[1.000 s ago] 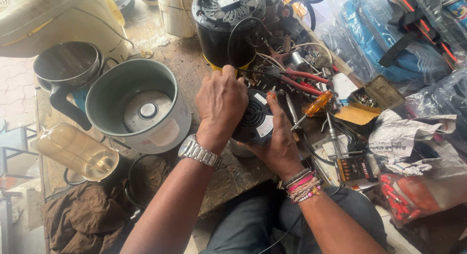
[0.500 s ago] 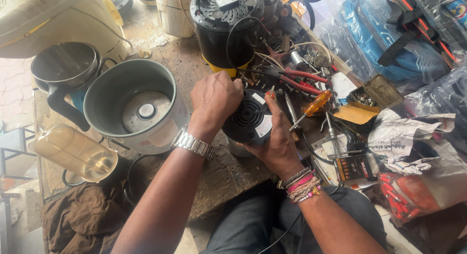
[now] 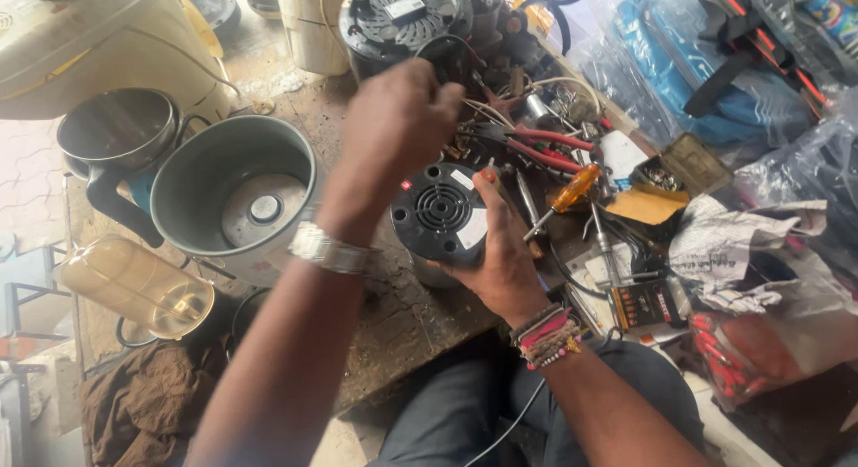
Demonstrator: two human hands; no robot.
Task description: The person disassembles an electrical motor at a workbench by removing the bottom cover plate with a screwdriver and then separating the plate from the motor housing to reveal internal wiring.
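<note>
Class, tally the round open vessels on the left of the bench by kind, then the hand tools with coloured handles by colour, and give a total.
Grey pot: 1
Steel jug: 1
Clear jar: 1
Red pliers: 1
Orange screwdriver: 1
Total: 5

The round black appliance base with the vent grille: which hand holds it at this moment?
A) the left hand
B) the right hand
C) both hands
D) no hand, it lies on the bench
B: the right hand cups the black base; the left hand is raised above, apart.
</note>
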